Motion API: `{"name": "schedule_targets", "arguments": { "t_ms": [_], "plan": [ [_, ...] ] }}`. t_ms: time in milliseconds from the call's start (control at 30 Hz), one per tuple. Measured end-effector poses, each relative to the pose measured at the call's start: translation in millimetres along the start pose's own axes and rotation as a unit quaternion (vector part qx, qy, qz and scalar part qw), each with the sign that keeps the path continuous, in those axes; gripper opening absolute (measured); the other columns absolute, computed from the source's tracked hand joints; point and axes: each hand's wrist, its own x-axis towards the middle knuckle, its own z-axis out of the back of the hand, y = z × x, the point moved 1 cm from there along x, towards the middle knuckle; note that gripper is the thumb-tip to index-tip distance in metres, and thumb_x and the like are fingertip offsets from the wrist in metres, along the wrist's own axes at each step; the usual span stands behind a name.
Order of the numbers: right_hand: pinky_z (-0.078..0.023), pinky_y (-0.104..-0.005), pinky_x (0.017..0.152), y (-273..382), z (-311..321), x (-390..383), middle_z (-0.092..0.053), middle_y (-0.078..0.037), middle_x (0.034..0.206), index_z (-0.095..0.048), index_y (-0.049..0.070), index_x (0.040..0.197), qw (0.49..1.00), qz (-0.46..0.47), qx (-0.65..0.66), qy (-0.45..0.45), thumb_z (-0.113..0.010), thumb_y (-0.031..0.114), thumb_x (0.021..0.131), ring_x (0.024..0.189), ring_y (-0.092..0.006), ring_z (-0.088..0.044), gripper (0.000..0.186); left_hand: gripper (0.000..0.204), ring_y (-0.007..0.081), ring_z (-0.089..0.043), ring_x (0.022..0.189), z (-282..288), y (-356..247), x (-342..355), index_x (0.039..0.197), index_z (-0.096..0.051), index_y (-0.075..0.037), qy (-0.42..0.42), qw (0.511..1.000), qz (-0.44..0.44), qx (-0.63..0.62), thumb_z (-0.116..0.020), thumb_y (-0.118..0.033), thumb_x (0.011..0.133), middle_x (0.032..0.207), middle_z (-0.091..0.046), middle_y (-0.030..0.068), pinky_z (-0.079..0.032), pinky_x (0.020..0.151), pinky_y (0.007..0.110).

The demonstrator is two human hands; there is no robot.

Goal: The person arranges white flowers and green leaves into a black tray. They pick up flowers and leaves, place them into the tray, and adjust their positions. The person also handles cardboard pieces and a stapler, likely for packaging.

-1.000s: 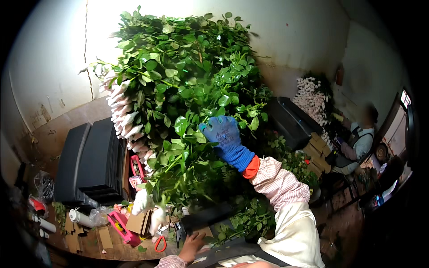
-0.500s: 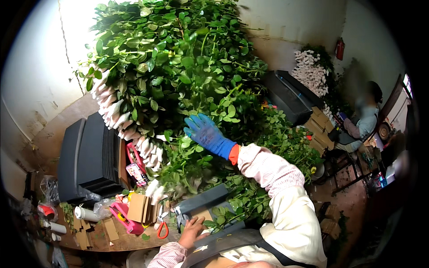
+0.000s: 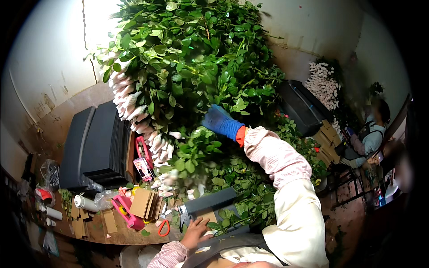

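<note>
we are leaning over a big heap of leafy flower stems (image 3: 187, 67), the largest thing here, piled high with its paper-wrapped buds (image 3: 134, 111) hanging out to the left of our reach. our right hand (image 3: 219, 119), in a blue glove, is plunging into the foliage; the fingers are buried among the leaves, so we cannot tell how far they are closing or whether they are gripping a stem. pulling blindly from there could be dragging neighbouring stems loose and tipping part of the heap down toward us, bruising buds. below that reach, near our body, our bare left hand (image 3: 194, 232) is resting with its fingers spread and flat on a dark tray (image 3: 210, 201), clasping nothing; if the pile is sliding, that tray could be getting shoved. just to the left of this hand, red-handled scissors (image 3: 163, 225) are lying on the bench edge (image 3: 120, 236), where falling stems might be knocking them off.
</note>
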Motion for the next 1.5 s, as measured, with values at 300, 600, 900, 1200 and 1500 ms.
{"name": "schedule_targets", "arguments": {
  "t_ms": [300,600,900,1200,1500],
  "plan": [
    [-0.046,-0.0433,0.070,25.4,144.2,-104.6,-0.059,-0.004,0.077,-0.064,0.015,0.089,0.957,-0.092,-0.007,-0.274,-0.067,0.024,0.086,0.081,-0.0238,-0.061,0.010,0.028,0.0399,-0.037,0.142,-3.2,8.4,-8.9,0.103,-0.065,-0.010,-0.037,0.999,-0.003,-0.027,-0.081,-0.015,0.081,0.149,-0.049,0.0164,-0.027,0.115,0.058],
    [-0.047,-0.0456,0.095,10.3,-45.4,-152.2,-0.063,-0.013,0.104,-0.065,0.013,0.110,0.879,-0.351,0.074,-0.315,-0.072,0.022,0.077,0.111,-0.0348,-0.058,0.035,0.034,0.0413,-0.033,0.145,-0.6,2.1,0.6,0.111,-0.067,-0.013,-0.004,0.999,-0.017,0.030,-0.075,-0.035,0.086,0.155,-0.044,0.0125,-0.021,0.116,0.065],
    [-0.053,-0.0432,0.089,81.2,-102.9,-234.0,-0.064,-0.011,0.123,-0.064,0.018,0.122,0.926,-0.129,0.344,0.088,-0.068,0.032,0.086,0.104,-0.0324,-0.065,0.039,0.032,0.0404,-0.034,0.144,-1.2,-0.9,-4.4,0.107,-0.066,-0.014,-0.023,1.000,-0.004,0.016,-0.076,-0.034,0.086,0.154,-0.046,0.0104,-0.021,0.115,0.068],
    [-0.045,-0.0463,0.100,110.7,-124.7,-184.3,-0.068,-0.011,0.112,-0.066,0.012,0.112,0.968,-0.189,0.165,-0.015,-0.069,0.026,0.084,0.105,-0.0307,-0.065,0.032,0.032,0.0382,-0.033,0.145,4.8,-6.1,-1.0,0.108,-0.066,-0.014,-0.012,1.000,0.001,0.016,-0.077,-0.035,0.085,0.154,-0.046,0.0082,-0.020,0.117,0.067],
    [-0.035,-0.0526,0.113,72.5,-26.6,-164.3,-0.052,-0.017,0.143,-0.055,0.021,0.140,0.944,-0.256,0.117,-0.170,-0.058,0.005,0.084,0.129,-0.0351,-0.052,0.058,0.032,0.0385,-0.034,0.145,2.0,-4.2,-5.5,0.107,-0.066,-0.014,-0.027,1.000,0.008,0.009,-0.078,-0.033,0.085,0.152,-0.049,0.0081,-0.020,0.117,0.067]
  ]
}}
